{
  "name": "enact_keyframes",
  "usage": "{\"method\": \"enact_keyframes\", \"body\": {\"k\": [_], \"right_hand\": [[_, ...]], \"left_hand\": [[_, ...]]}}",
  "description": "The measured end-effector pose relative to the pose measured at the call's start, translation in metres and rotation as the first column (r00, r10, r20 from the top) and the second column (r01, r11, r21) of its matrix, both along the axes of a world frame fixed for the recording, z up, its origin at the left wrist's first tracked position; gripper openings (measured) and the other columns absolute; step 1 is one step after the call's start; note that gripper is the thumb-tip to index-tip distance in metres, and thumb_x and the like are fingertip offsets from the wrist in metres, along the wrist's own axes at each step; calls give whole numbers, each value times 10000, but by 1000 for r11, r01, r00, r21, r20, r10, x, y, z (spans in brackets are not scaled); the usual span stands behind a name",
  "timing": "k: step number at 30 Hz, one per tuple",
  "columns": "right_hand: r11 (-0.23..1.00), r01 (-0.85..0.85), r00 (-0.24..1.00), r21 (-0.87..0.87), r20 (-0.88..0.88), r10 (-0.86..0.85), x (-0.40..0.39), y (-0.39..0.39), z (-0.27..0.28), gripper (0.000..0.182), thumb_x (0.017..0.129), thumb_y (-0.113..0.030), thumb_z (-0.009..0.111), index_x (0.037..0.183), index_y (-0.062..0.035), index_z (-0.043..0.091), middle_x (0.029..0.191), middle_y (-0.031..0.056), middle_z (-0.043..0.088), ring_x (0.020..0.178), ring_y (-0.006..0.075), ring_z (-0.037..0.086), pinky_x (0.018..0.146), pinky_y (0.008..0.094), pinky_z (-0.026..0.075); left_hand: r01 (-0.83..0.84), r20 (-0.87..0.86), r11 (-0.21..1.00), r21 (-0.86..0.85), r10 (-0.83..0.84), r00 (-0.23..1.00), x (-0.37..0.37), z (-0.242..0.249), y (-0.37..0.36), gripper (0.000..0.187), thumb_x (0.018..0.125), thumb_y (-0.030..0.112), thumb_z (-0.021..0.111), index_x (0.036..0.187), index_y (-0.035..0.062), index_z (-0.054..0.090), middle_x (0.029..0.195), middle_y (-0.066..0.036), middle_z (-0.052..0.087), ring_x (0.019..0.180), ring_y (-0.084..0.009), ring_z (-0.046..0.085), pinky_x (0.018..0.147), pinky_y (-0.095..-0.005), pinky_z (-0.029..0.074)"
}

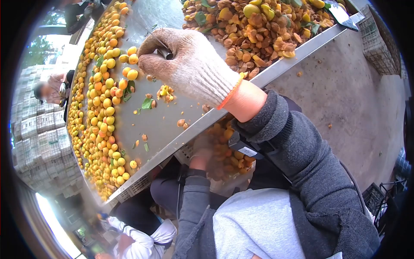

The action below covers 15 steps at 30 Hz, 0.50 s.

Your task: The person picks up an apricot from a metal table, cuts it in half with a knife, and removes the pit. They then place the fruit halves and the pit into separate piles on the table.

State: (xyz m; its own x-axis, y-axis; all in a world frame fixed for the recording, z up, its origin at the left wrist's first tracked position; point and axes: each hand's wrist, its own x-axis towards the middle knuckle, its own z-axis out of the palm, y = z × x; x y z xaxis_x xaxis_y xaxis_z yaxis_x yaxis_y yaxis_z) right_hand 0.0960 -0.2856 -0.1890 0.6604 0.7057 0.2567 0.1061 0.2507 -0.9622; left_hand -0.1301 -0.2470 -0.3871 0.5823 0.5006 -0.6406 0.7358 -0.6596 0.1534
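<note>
Whole fruits (101, 108) lie along the table's (172, 116) left, pits (254, 30) heaped at its far right

Right hand (187, 64): knitted work glove, off-white and soiled brownish, ribbed weave, cuff edged in orange. Bare wrist shows between the glove cuff and the sleeve (297, 146). The sleeve is dark grey fleece-like fabric with a folded cuff. A black strap with a small white label (247, 151) sits beneath the right forearm.

Left hand (202, 151): blurred, glove cannot be told; black wristband (196, 172), dark grey sleeve.

Torso: light grey top (254, 224) under the dark grey outer layer.
</note>
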Motion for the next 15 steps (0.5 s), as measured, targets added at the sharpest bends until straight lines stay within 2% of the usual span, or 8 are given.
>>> {"method": "enact_keyframes", "body": {"k": [5,8,9,10,15], "right_hand": [[997,70,988,19,136,-72,-1,3,-3,248,844,-224,694,981,-18,678,802,89,665,717,122,619,677,283,507],[998,57,992,-14,114,-55,-2,2,-2,252,844,-228,698,982,-18,678,811,84,666,727,122,624,687,280,509],[998,54,992,-15,115,-52,-2,3,-2,252,844,-228,698,982,-18,678,811,84,666,727,122,624,687,280,509],[999,49,993,5,104,-49,-2,4,-4,252,847,-230,697,986,-20,680,813,80,669,734,120,626,693,277,511],[1000,4,999,-2,53,-4,-3,4,-3,235,859,-218,687,997,-27,686,823,67,681,758,109,633,706,267,517]], "left_hand": [[-47,-74,993,-109,39,997,0,-4,6,414,862,195,590,1254,65,557,1240,-174,585,1192,-306,536,974,-393,441],[-75,-103,985,-154,59,993,-1,-9,6,427,858,192,597,1263,64,551,1245,-175,581,1199,-305,531,978,-392,439],[94,-95,994,-51,-99,991,0,-11,6,307,886,220,549,1142,71,629,1144,-157,635,1097,-315,591,925,-402,468],[261,-105,964,53,-254,961,0,-13,5,287,914,248,502,1020,78,708,1043,-140,689,996,-326,651,873,-413,497],[158,-100,975,158,-143,985,-7,-23,-2,297,916,275,507,1025,87,710,1026,-136,695,948,-312,672,830,-417,518]]}}
